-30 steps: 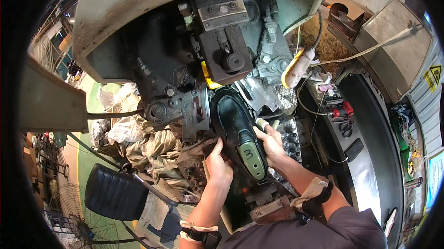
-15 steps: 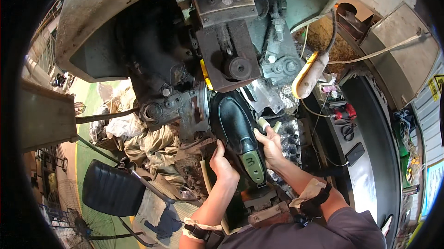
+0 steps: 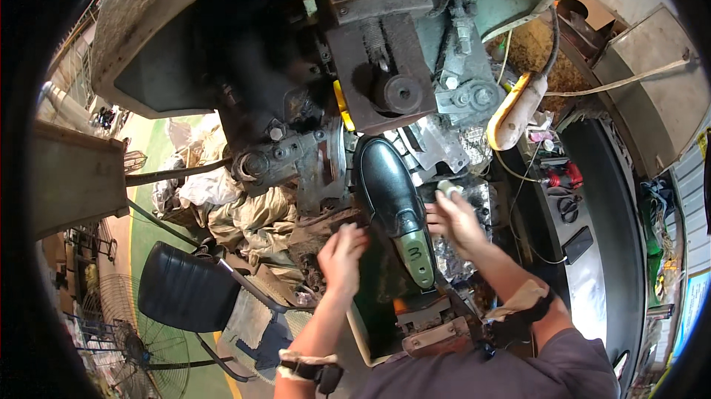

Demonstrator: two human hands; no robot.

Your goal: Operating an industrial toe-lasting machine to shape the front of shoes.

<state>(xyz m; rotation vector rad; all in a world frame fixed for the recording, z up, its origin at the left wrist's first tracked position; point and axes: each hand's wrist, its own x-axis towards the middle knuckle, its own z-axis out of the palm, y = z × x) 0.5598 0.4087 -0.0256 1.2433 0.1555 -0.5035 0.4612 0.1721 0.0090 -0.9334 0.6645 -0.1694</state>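
A black leather shoe upper [image 3: 389, 180] sits toe up, stretched over a green last [image 3: 415, 254]. Its toe end is under the dark metal block [image 3: 381, 77] of a large machine, between metal plates. To its left is my left hand [image 3: 341, 260], apart from the shoe, fingers loosely bent and slightly blurred, with nothing seen in them. On the other side, my right hand [image 3: 459, 225] is beside the shoe with its fingers stretched toward it; whether they touch is unclear. A small pale cylinder [image 3: 448, 189] shows at its fingers; I cannot tell if it is worn on one.
A yellow and white hand-held lamp [image 3: 516, 114] hangs at the right. Beyond it, a side bench holds a red tool [image 3: 566, 175], scissors [image 3: 568, 208] and a phone [image 3: 578, 245]. On the left are a black chair [image 3: 189, 288], a fan [image 3: 133, 347] and piled cloth sacks [image 3: 252, 221].
Both hands have let go of the shoe. My left hand has drawn away to the left, and my right hand has opened off its side. The shoe stays under the machine block.
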